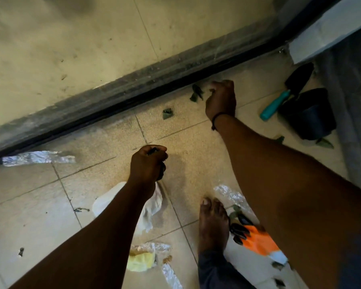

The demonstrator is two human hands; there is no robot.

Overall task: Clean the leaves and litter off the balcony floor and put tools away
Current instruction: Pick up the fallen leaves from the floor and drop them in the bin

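My left hand (148,161) is curled round a bunch of dark leaves (162,168) above the tiled floor (96,184). My right hand (221,99) reaches far forward by the dark door track (133,97), fingers curled and pinching a small leaf bit. Loose green leaves (197,92) lie just left of it, another leaf (167,113) a little nearer. A trowel with a teal handle (275,105) lies at the right, beside a black pot (309,115).
Litter is scattered: a foil strip (37,158) at left, a white bag (152,207) under my left forearm, clear plastic (227,193), a yellow wrapper (142,261), an orange and black glove (254,238). My bare foot (213,224) stands among it.
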